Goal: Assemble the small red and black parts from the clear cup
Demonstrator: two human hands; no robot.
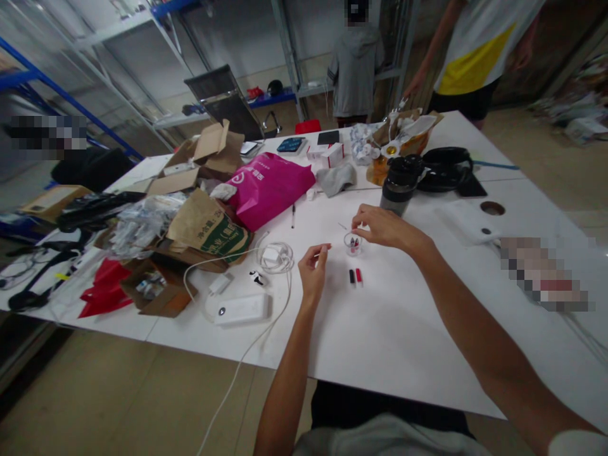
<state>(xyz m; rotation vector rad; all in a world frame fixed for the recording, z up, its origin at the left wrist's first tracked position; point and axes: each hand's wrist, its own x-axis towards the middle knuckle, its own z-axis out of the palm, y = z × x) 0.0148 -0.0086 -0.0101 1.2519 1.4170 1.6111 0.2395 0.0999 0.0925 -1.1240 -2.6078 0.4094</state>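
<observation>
My left hand is closed in a pinch just left of a small clear cup. A small red piece shows at its fingertips; its kind is too small to tell. My right hand reaches in from the right, fingers bent, thumb and forefinger closed on the cup's rim. Inside the cup are several small red and dark pieces. In front of it, a black piece and a red piece, both short and capped-looking, lie side by side on the white table.
Left of my hands lie a white power bank, coiled white cable and a pink bag. Cardboard boxes crowd the left side. A dark tumbler stands behind my right hand. Two people stand beyond the table; another is at far left.
</observation>
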